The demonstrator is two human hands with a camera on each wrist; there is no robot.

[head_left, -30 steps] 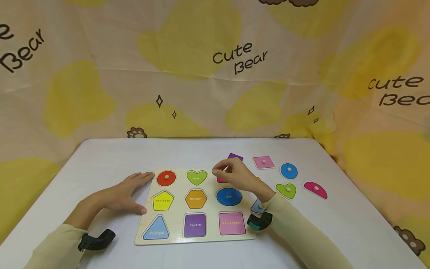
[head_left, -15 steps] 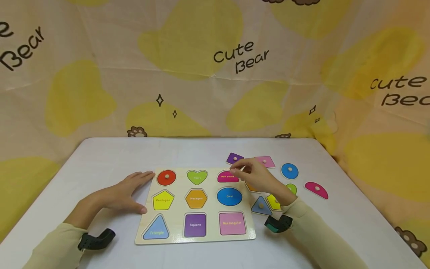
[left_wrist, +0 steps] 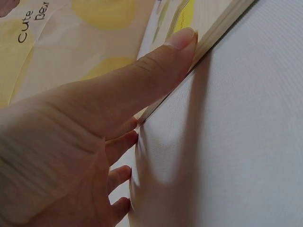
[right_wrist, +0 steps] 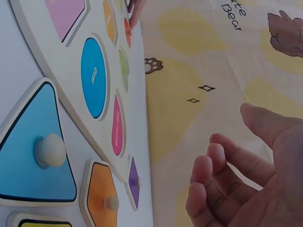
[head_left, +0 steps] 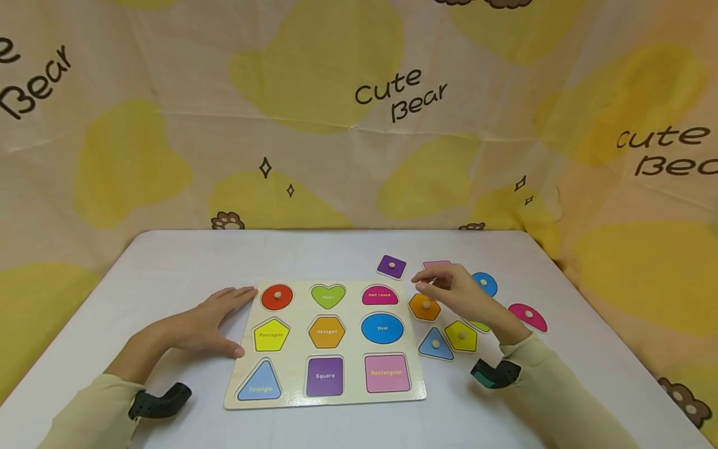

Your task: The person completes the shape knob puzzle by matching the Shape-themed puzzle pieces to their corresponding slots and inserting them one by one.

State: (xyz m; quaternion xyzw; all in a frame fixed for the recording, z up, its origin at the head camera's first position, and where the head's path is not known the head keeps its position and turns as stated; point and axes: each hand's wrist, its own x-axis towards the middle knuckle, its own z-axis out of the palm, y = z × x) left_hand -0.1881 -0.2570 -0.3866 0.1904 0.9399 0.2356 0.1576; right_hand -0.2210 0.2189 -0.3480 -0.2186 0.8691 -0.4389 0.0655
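Note:
A wooden shape puzzle board lies on the white table, with a red round knobbed piece in its far left recess. At the board's left edge rests my left hand, fingers spread; in the left wrist view its thumb touches the rim. Above the loose pieces hovers my right hand, its fingers loosely bent around nothing. Nearest to it is the orange hexagon piece. A pink rectangle piece and a green piece are partly hidden behind that hand and wrist.
Right of the board lie a blue triangle piece, a yellow pentagon piece, a blue oval piece and a magenta half-round piece. A purple square piece lies behind the board's far right corner. A printed cloth hangs behind.
My right hand has moved right, from over the half-round recess to above the loose pieces, uncovering that recess and the orange hexagon. The left hand has stayed at the board's edge.

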